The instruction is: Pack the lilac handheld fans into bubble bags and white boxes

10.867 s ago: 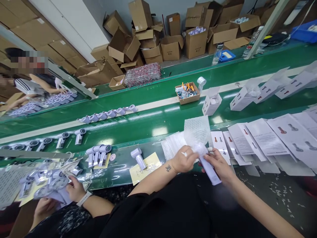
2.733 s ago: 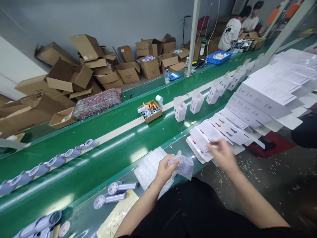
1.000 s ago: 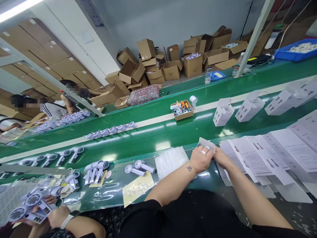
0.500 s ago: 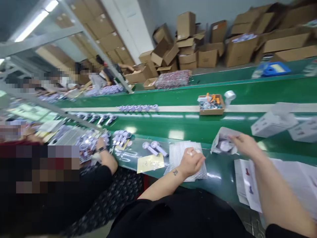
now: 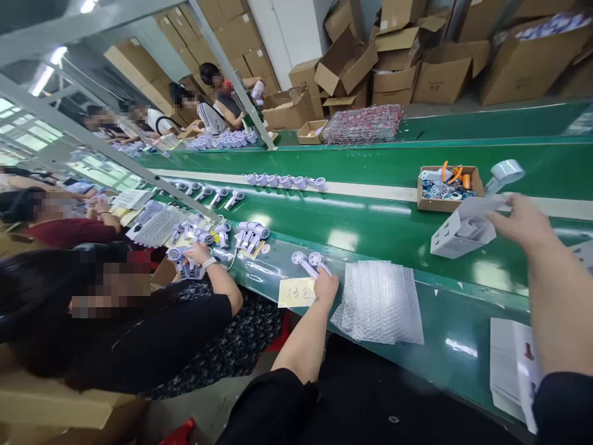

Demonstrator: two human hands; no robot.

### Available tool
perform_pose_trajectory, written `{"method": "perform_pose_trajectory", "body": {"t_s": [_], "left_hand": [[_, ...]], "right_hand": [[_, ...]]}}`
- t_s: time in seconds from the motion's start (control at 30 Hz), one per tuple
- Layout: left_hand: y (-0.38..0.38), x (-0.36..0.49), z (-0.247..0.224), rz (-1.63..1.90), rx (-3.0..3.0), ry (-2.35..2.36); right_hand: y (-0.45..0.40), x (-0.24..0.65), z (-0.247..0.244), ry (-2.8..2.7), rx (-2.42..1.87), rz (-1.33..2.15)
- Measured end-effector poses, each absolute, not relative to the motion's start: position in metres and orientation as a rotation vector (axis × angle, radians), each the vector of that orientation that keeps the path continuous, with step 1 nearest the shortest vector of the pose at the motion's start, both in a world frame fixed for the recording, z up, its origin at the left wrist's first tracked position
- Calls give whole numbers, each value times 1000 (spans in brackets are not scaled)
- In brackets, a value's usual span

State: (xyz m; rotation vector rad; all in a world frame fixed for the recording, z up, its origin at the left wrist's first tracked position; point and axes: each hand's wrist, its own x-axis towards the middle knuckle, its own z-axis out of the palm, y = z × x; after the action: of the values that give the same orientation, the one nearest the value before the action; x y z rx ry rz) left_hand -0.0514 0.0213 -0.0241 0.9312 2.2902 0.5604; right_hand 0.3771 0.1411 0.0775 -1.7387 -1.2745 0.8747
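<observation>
My left hand is closed round the handle end of one of two pale purple handheld fans, which lie side by side on the green bench. A yellow paper note with handwriting lies beside that hand. To the right is a stack of clear bubble-wrap bags. My right hand grips the top of a white carton over the green belt. Something in clear wrapping shows inside the carton, too unclear to name. Flat white cartons lie under my right forearm.
Ahead, a small cardboard box of parts stands beside an upright fan. A row of fans lies on the belt. On my left a co-worker handles fans; a slanting metal post crosses there.
My left hand has left the bubble-wrap bags and moved left onto a fan. My right hand has carried the carton forward and right over the belt. The view has turned left.
</observation>
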Motion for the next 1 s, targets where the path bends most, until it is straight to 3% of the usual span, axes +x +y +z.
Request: {"method": "perform_pose_trajectory", "body": {"t_s": [0.07,0.1,0.17,0.3,0.4,0.6,0.8,1.0], "left_hand": [[18,-51,-20,632,877,2245],[14,-48,-16,682,845,2209],[2,-35,-8,853,776,2045],[-38,11,5,928,856,1426],[-61,40,5,607,1274,1208],[-63,57,-25,18,2468,817],[-51,73,-37,-62,2110,984],[-35,89,-24,52,1772,1142]], "right_hand": [[100,350,82,-1062,-1757,661],[76,328,81,-951,-1740,765],[30,273,70,-734,-1608,1387],[-25,182,30,-375,-1242,1984],[-38,179,11,-120,-1102,1863],[-84,271,21,-84,-1295,1539],[-151,297,31,-66,-1307,1707],[-144,256,34,-82,-1119,1942]]}}
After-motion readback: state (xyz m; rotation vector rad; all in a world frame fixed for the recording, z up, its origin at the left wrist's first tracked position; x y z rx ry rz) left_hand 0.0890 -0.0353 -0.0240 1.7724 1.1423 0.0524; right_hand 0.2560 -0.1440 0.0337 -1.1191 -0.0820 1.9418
